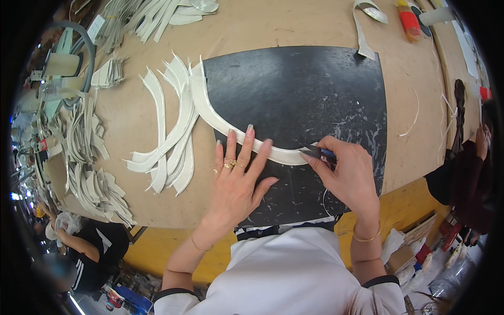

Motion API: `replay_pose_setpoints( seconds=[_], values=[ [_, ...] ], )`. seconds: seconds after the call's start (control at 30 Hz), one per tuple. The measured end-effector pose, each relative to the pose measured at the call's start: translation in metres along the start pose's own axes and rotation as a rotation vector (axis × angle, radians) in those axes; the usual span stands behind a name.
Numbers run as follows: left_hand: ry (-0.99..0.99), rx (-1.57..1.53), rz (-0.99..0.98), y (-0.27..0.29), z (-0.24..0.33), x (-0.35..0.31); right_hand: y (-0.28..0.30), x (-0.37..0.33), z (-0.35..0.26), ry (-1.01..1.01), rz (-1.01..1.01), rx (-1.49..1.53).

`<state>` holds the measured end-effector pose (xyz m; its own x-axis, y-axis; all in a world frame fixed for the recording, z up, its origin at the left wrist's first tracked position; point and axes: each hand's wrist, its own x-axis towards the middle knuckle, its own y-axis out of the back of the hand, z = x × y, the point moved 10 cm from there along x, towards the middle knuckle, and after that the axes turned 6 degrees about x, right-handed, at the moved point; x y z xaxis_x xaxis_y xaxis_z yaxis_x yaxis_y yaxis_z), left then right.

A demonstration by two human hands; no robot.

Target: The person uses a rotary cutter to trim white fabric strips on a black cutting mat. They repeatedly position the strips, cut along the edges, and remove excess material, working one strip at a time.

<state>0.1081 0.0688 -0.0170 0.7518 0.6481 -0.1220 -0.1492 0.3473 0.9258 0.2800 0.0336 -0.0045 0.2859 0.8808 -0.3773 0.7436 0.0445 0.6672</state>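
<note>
A curved off-white fabric strip (220, 124) lies across a black mat (294, 94), bending from its upper left edge toward my right hand. My left hand (233, 184) is open, with spread fingers resting on the strip's middle. At the strip's right end, my right hand (350, 170) is closed around a small dark pointed tool (313, 151) with some blue on it. The tool's tip touches or nearly touches the strip's end; its exact kind is hidden by my fingers. Left of the mat, several similar curved strips (181, 152) lie crossed over one another.
Bundles of pale strips (79, 136) line the table's left side, and more (152, 18) lie at the back. A strip (361, 37) overlaps the mat's far right corner. A red-and-yellow bottle (409, 22) stands at the back right. Other people are at both sides, including a person (86, 252) lower left.
</note>
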Motion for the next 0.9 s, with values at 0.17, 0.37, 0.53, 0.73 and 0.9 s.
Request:
replay_pose_setpoints(
  seconds=[0.17,0.37,0.53,0.73,0.9],
  values=[
    [-0.026,0.076,-0.082,-0.003,0.007,0.001,-0.002,-0.001,0.000,-0.002,0.032,-0.020],
    [-0.016,0.135,-0.127,-0.007,0.013,0.003,0.000,-0.003,-0.003,-0.003,0.070,-0.032],
    [0.002,0.116,-0.098,-0.004,0.013,0.003,0.001,-0.004,-0.005,-0.015,0.056,-0.035],
    [-0.078,0.377,0.020,-0.004,0.035,0.000,0.006,-0.010,-0.013,0.014,0.087,-0.003],
    [-0.127,0.158,0.055,-0.007,0.042,-0.001,0.006,-0.009,-0.012,0.019,0.125,0.004]
  ],
)
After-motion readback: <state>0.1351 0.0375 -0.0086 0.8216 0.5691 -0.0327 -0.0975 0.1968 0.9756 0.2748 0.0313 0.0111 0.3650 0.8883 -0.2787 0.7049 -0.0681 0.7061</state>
